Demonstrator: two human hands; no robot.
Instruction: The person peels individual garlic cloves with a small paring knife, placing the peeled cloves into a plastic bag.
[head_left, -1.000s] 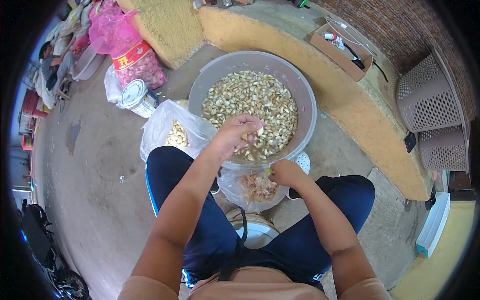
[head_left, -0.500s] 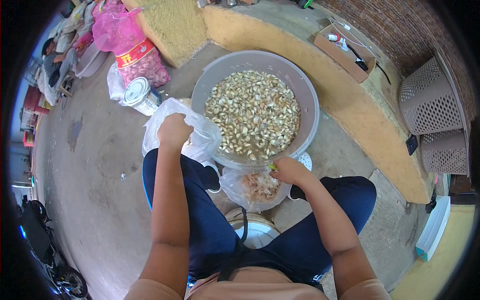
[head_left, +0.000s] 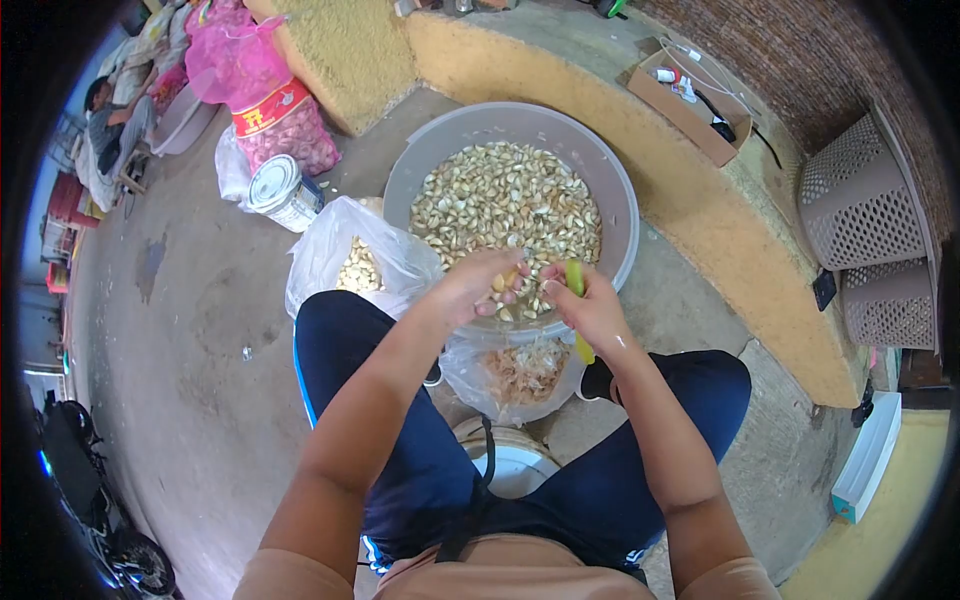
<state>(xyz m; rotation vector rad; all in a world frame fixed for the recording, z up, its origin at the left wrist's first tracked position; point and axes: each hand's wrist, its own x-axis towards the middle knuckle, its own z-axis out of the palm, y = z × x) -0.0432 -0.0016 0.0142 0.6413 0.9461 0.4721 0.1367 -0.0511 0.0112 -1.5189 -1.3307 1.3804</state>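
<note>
Since half a second ago the left hand (head_left: 470,290) has swung from the clear bag (head_left: 330,245) back over the grey basin's (head_left: 420,165) near rim, meeting the right hand (head_left: 590,305), which has lifted. Left grip: closed on a garlic clove (head_left: 498,282), pinched at the fingertips. Right grip: closed on a yellow-handled peeler (head_left: 577,300), just beside the clove. Peeling likely goes best with the clove steadied and the blade drawn shallowly, skins falling into the bag of peels (head_left: 520,372) below.

Daylit grey concrete floor (head_left: 190,330), a curved ochre plastered ledge (head_left: 720,220), a brick wall (head_left: 800,50) behind.
</note>
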